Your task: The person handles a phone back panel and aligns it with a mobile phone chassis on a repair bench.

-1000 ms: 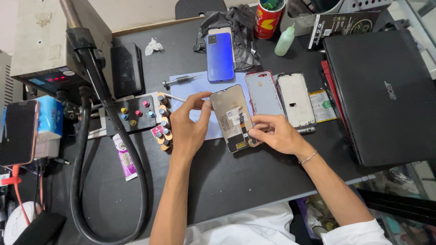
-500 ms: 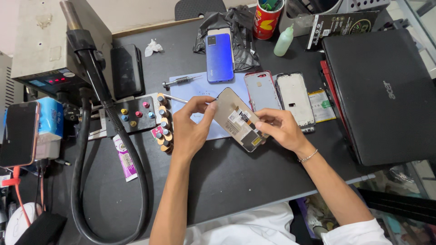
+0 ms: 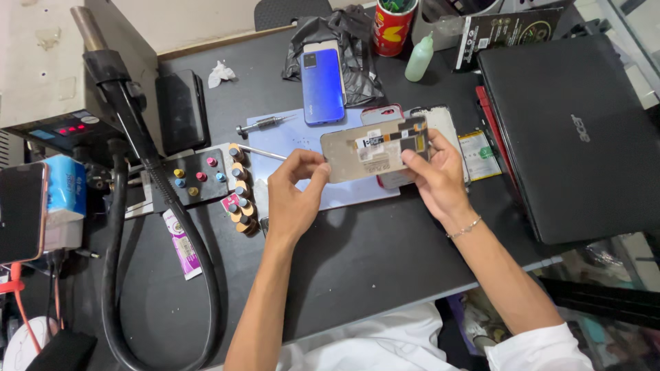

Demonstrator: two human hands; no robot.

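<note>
1. Head view: a bare phone screen panel (image 3: 377, 152), its grey back with flex cable and labels facing up, is held in the air above the middle of the worktop (image 3: 357, 254), over a pale blue mat (image 3: 289, 141).
2. The left hand (image 3: 292, 196) is closed on the panel's left end with thumb and fingertips; the right hand (image 3: 436, 180) grips the right end, thumb on top.
3. For this handling, the panel is best held by its edges only, kept level, with no pressure on the flex cable, judging by how thin it looks.
4. Just beneath lie two more phones and a loose battery; a blue phone (image 3: 323, 86) rests toward the far edge.
5. A screwdriver rack (image 3: 210, 180) and a hot-air hose (image 3: 137, 206) crowd the left side; a closed laptop (image 3: 570, 130) fills the right edge.
</note>
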